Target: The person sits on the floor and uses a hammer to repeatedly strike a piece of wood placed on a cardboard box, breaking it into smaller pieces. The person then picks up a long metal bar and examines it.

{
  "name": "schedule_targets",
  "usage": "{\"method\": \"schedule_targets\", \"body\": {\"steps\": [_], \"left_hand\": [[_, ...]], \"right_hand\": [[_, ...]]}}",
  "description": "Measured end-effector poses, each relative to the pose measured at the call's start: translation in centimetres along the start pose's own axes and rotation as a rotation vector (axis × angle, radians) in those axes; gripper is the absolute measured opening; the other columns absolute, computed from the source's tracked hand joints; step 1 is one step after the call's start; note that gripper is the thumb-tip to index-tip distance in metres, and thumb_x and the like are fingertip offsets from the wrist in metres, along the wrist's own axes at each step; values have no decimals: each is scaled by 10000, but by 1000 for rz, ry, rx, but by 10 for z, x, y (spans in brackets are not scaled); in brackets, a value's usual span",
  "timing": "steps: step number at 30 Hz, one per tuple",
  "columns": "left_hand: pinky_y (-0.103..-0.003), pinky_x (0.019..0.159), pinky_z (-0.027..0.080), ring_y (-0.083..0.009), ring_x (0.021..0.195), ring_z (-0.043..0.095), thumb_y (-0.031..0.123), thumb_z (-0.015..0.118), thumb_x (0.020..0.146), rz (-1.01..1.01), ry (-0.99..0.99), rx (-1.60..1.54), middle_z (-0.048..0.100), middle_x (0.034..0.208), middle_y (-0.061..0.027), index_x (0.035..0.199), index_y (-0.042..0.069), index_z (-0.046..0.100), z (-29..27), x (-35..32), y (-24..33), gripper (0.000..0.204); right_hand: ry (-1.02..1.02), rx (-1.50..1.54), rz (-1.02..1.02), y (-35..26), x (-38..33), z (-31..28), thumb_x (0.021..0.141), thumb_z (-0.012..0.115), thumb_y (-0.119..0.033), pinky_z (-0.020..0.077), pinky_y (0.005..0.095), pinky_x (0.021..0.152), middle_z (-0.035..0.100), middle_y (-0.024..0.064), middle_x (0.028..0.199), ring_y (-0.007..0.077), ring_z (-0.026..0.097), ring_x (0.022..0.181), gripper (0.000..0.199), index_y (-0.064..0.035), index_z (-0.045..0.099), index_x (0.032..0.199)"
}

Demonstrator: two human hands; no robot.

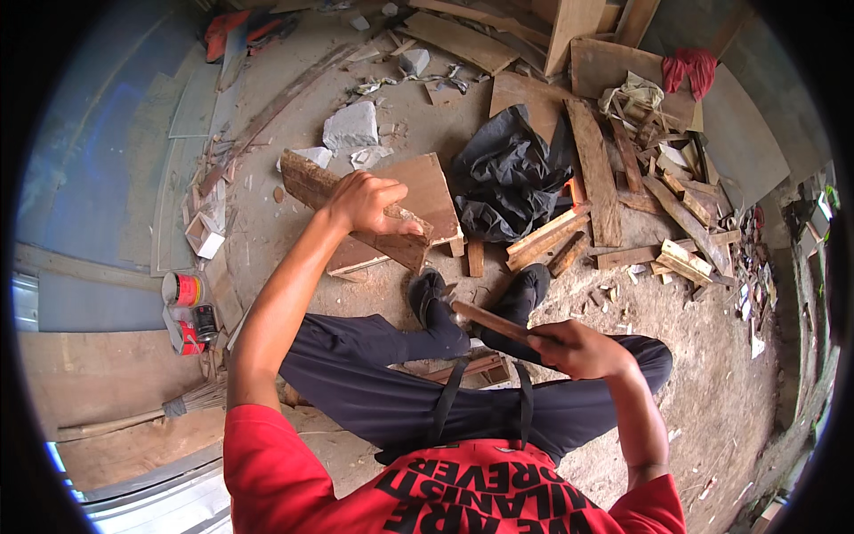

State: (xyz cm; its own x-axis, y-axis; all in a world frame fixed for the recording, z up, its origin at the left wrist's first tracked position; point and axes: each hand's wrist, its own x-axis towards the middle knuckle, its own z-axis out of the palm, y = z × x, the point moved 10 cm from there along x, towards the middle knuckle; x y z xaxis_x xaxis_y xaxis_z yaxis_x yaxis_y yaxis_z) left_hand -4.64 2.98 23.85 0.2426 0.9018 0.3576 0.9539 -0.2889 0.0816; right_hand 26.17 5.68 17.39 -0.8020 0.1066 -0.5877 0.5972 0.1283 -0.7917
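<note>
My left hand (366, 203) is closed round a rough, weathered wooden plank (311, 182), gripping it near its right part. The plank slants down to the right, above a low wooden board stand (422, 189). In front of my lap, my right hand (578, 349) grips the wooden handle of a hammer (492, 321). Its handle points left toward my feet. The hammer's head is small in the picture and blends with the dark shoe (427, 294) behind it. Hammer and plank are apart.
A crumpled black plastic bag (511, 173) lies right of the stand. Planks and scrap wood (594, 169) pile up at the far right. White broken blocks (351, 126) sit beyond the plank. Red cans (183, 289) stand by the left wall. Wood chips litter the floor.
</note>
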Motion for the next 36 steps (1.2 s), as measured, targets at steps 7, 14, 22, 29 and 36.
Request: {"method": "schedule_targets", "body": {"steps": [7, 14, 22, 29, 36], "left_hand": [[-383, 453, 437, -303, 479, 571, 669, 728, 723, 207, -79, -43, 497, 553, -71, 598, 78, 472, 12, 19, 50, 657], [-388, 455, 432, -301, 467, 567, 678, 725, 721, 220, -91, -51, 491, 534, -70, 591, 76, 478, 20, 23, 52, 664], [-341, 570, 458, -247, 544, 537, 683, 578, 865, 272, 8, 12, 545, 600, -68, 631, 74, 522, 24, 13, 27, 654], [-391, 699, 435, -260, 633, 532, 600, 566, 923, 104, 70, 42, 527, 622, -65, 656, 82, 544, 15, 10, -27, 583], [-423, 647, 402, -364, 585, 525, 283, 546, 917, -145, 31, -130, 521, 585, -154, 607, 25, 501, -1, -14, -69, 405]], "right_hand": [[-51, -35, -28, -4, 26, 14, 1038, 504, -331, 384, 291, 489, 491, -28, 619, 73, 453, 536, 358, -24, 594, 880], [10, 50, 35, -1, 15, 8, 1036, 509, -346, 362, 264, 462, 488, -31, 620, 66, 438, 502, 373, -40, 578, 834], [61, 145, -82, 5, 4, 25, 1021, 557, -323, 314, 247, 471, 456, -66, 631, 32, 393, 538, 307, -30, 617, 950], [44, 160, -159, 10, 3, 40, 1002, 590, -265, 306, 247, 470, 440, -77, 642, 26, 378, 544, 270, -14, 635, 1094], [-12, 256, -87, -15, -13, 41, 1013, 571, -255, 310, 215, 459, 443, -86, 647, 11, 389, 534, 259, -22, 615, 1117]]}}
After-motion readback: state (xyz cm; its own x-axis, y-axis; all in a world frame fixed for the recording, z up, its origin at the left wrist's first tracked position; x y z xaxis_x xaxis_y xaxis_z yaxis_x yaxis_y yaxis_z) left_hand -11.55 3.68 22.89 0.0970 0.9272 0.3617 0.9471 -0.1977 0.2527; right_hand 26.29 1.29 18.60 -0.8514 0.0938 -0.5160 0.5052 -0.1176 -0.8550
